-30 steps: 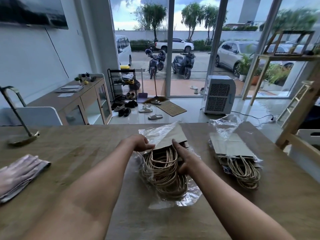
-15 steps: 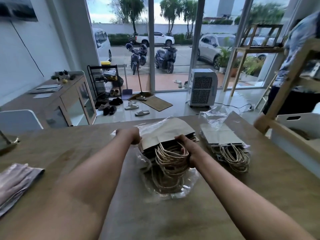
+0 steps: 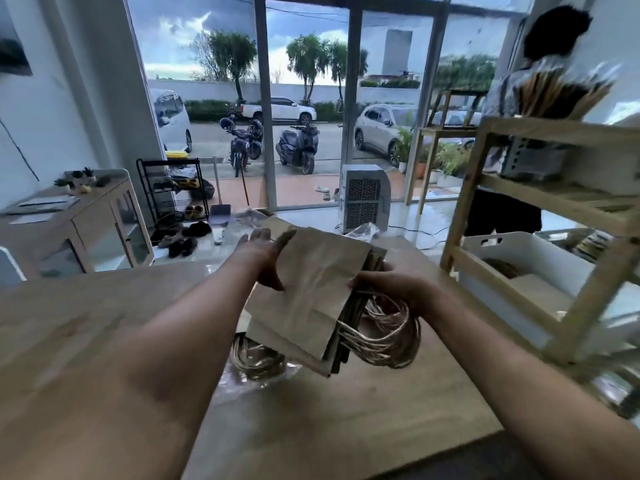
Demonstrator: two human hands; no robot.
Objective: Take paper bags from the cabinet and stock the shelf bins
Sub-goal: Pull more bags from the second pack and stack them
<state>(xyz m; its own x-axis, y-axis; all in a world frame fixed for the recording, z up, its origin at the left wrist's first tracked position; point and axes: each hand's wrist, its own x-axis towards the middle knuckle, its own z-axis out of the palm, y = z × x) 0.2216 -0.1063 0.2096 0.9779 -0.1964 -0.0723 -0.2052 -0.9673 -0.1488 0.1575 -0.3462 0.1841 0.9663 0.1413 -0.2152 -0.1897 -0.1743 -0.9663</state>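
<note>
A stack of brown paper bags (image 3: 311,292) with twisted cord handles is lifted above the wooden table (image 3: 86,327). My right hand (image 3: 391,289) grips its handle end. My left hand (image 3: 266,258) presses against the stack's far left edge, fingers spread. Under the stack lies a clear plastic wrapper with more cord handles (image 3: 256,362). A wooden shelf unit (image 3: 561,202) stands at the right, and a white bin (image 3: 526,265) on its lower level holds paper bags.
A person (image 3: 540,98) stands behind the shelf unit holding a bundle of bags. A grey bin (image 3: 530,157) sits on the upper shelf. A low glass-door cabinet (image 3: 97,220) stands at the left. A white air cooler (image 3: 363,199) is on the floor by the glass doors.
The stack has come out of its plastic wrapper and risen off the table, moving right toward the shelf unit. My view has swung to the right, and the shelf is now much closer.
</note>
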